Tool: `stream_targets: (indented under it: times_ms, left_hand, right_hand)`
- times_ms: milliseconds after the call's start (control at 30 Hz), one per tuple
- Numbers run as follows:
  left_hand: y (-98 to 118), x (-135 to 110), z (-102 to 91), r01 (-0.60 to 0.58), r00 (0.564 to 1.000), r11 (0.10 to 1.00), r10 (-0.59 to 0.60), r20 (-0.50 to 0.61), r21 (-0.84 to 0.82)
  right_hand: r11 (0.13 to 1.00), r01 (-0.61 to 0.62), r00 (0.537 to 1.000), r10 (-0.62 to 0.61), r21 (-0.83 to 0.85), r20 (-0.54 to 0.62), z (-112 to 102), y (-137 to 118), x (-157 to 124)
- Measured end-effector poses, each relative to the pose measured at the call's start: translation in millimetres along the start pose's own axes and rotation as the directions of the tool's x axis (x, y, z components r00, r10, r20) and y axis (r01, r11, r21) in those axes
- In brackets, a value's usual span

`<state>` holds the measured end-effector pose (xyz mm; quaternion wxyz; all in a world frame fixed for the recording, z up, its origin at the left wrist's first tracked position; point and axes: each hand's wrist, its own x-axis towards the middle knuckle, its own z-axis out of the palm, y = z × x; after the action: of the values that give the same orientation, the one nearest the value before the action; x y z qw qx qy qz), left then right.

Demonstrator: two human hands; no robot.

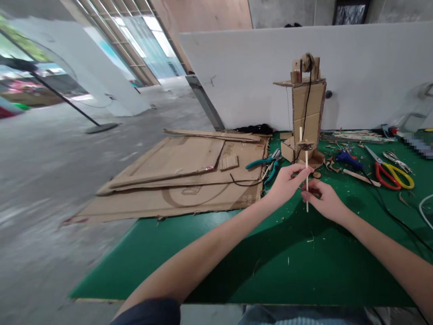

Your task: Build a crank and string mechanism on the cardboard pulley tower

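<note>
Between my hands a thin wooden stick point(307, 159) stands nearly upright, with a small brown cardboard disc point(306, 146) around its upper part. My left hand point(290, 179) pinches the stick below the disc. Lower down, the fingers of my right hand point(321, 198) are closed on the same stick, whose bottom end pokes out beneath them. Just behind rises a tall cardboard tower point(307, 108), topped by a spool-like roller point(307, 62) with a dark cord hanging from it. Teal-handled pliers point(262, 162) lie left of my left hand.
Flat cardboard sheets point(189, 158) cover the left of the green table point(209, 253). To the right lie scissors point(389, 169) with red and yellow handles, a blue corded tool point(350, 159) and scattered scraps. A white panel point(243, 81) stands along the back edge.
</note>
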<state>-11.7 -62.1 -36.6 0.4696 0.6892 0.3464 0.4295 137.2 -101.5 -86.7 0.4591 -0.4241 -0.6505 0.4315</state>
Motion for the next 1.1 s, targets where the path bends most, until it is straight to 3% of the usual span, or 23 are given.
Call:
stream_targets:
  times_ms: [200, 400, 600, 800, 1100]
  left_hand:
    - [2.7, 1.7, 0.7, 0.006, 0.996, 0.995, -0.015, -0.093, -0.103]
    - [3.8, 6.9, -4.9, 0.056, 0.978, 0.973, -0.099, -0.183, -0.224]
    - [4.9, 6.6, -6.6, 0.127, 0.975, 0.909, -0.187, -0.118, -0.397]
    - [7.3, 3.5, -4.6, 0.132, 0.979, 0.885, -0.186, -0.079, -0.447]
    - [7.0, 2.7, -2.8, 0.128, 0.966, 0.837, -0.227, -0.125, -0.532]
  right_hand:
    - [0.991, -0.099, 0.993, 0.104, 0.088, -0.051, 1.3, -1.1, 1.7]
    - [0.986, -0.142, 0.989, 0.144, 0.085, -0.028, -1.4, -4.4, 0.7]
    - [0.983, -0.156, 0.986, 0.148, 0.101, 0.076, 1.3, -5.8, -3.4]
    - [0.983, -0.151, 0.98, 0.135, 0.103, 0.143, -0.4, -5.9, -2.4]
    - [0.985, -0.15, 0.98, 0.137, 0.081, 0.144, -0.9, -3.2, -3.6]
